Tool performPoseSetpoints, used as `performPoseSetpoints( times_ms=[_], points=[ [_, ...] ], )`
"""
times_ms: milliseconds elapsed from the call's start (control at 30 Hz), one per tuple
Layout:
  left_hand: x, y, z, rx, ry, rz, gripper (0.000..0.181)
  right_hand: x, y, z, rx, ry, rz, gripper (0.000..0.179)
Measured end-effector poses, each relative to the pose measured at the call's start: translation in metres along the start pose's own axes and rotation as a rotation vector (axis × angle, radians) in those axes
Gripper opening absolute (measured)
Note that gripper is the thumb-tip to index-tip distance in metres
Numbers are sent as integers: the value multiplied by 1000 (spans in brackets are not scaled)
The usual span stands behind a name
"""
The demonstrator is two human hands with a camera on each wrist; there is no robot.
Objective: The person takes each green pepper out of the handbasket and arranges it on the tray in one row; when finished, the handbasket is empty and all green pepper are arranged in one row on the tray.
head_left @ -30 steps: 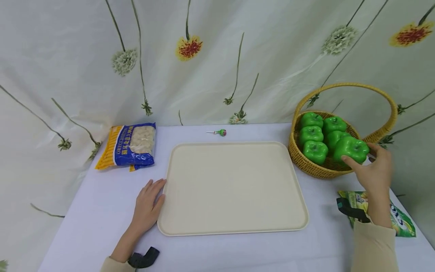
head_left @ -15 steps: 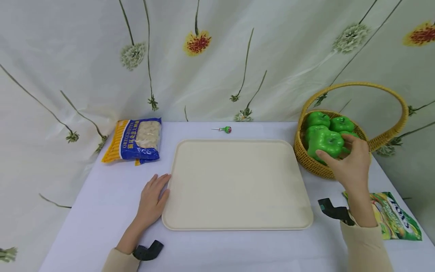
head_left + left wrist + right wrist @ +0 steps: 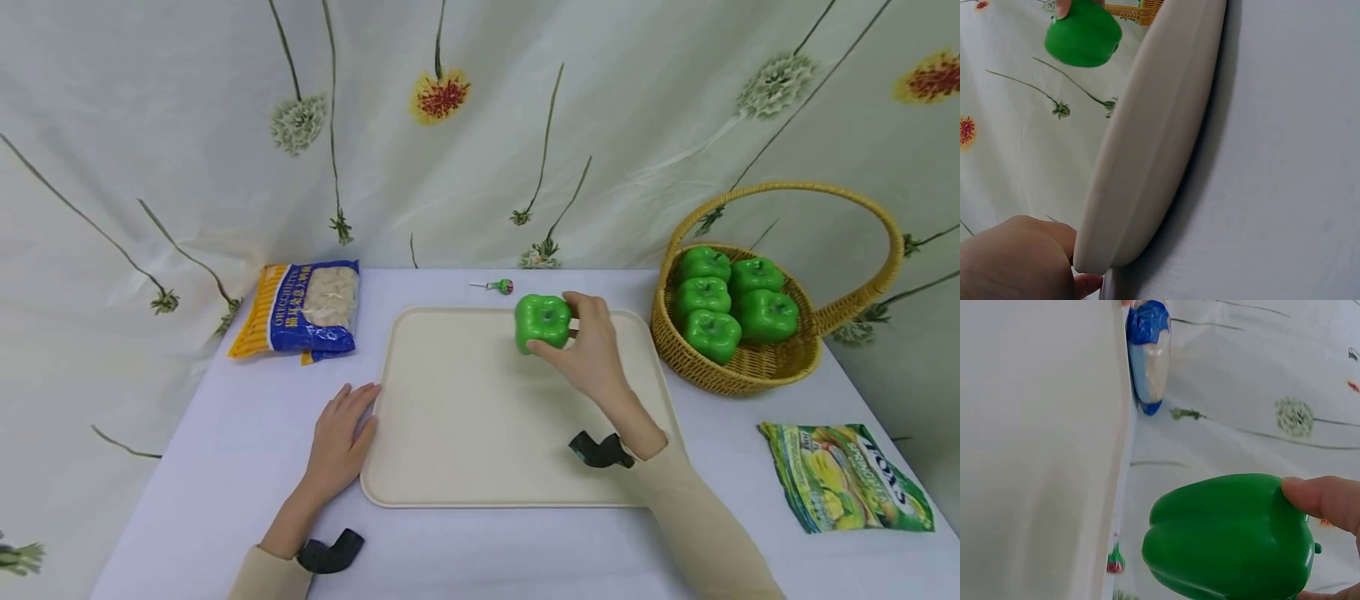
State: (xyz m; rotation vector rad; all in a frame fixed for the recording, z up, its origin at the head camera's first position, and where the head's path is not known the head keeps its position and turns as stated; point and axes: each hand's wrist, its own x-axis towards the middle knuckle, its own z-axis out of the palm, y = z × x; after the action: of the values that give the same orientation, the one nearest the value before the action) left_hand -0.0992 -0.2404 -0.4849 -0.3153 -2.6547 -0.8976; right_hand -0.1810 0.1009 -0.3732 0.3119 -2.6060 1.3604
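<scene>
My right hand (image 3: 592, 350) pinches a green bell pepper (image 3: 542, 322) between thumb and fingers, over the upper right part of a cream tray (image 3: 465, 417). In the right wrist view the held pepper (image 3: 1232, 537) hangs above the tray surface, its short stem toward the palm. My left hand (image 3: 337, 437) rests at the tray's left edge with fingers extended, fingertips right at the rim. The left wrist view shows that hand (image 3: 1019, 259) beside the tray wall (image 3: 1147, 144). Several more green peppers (image 3: 765, 317) sit in a wicker basket (image 3: 705, 379) on the right.
The basket's tall handle (image 3: 780, 185) arches above it. A blue and yellow pasta bag (image 3: 300, 308) lies back left, and a small lollipop (image 3: 504, 287) behind the tray. A green Fox's candy bag (image 3: 847, 479) is at the right table edge. A floral cloth hangs behind.
My right hand has lifted a pepper out of the basket and carried it left over the tray. The left hand keeps its place at the tray edge; the head view shifted slightly.
</scene>
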Motion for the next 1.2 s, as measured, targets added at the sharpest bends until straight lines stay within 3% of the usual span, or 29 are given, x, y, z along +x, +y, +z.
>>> performPoseSetpoints(
  times_ms=[267,533,867,1200],
  points=[
    [0,3,-2,-4,-15,-15,44,10,-42,67,28,-120,-53,83],
    [0,3,-2,6,-22,-24,44,14,-70,110,-58,-215,-59,78],
    [-3,-2,2,6,-11,-8,45,13,-79,145,-172,-249,-40,73],
    [-1,-1,1,-2,38,44,44,9,-77,157,-195,-284,-24,71]
  ],
)
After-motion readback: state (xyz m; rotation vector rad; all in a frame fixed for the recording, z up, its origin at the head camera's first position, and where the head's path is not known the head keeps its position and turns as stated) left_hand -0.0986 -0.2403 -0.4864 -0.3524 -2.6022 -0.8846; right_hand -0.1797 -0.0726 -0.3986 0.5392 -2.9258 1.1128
